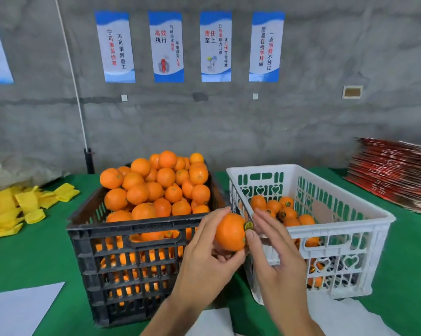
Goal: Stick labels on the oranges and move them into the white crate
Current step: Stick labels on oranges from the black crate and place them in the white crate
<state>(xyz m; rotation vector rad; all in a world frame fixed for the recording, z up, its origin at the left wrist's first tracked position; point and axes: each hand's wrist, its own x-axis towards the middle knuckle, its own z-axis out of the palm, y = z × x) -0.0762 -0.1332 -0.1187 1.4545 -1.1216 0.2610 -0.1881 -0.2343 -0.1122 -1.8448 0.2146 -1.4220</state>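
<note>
My left hand (204, 258) grips an orange (229, 232) in front of the gap between the two crates. A small round dark label (248, 225) sits on the orange's right side. My right hand (275, 253) presses its thumb against the orange just below the label, its other fingers spread out straight. The black crate (122, 241) on the left is heaped with unlabeled oranges (156, 187). The white crate (364, 229) on the right holds several labeled oranges (284, 212) at its bottom.
Yellow foam sleeves (23, 207) lie scattered at the left on the green tablecloth (30, 260). A stack of red flattened cartons (396, 175) stands at the back right. White sheets (15, 309) lie near the front edge. A grey wall with posters stands behind.
</note>
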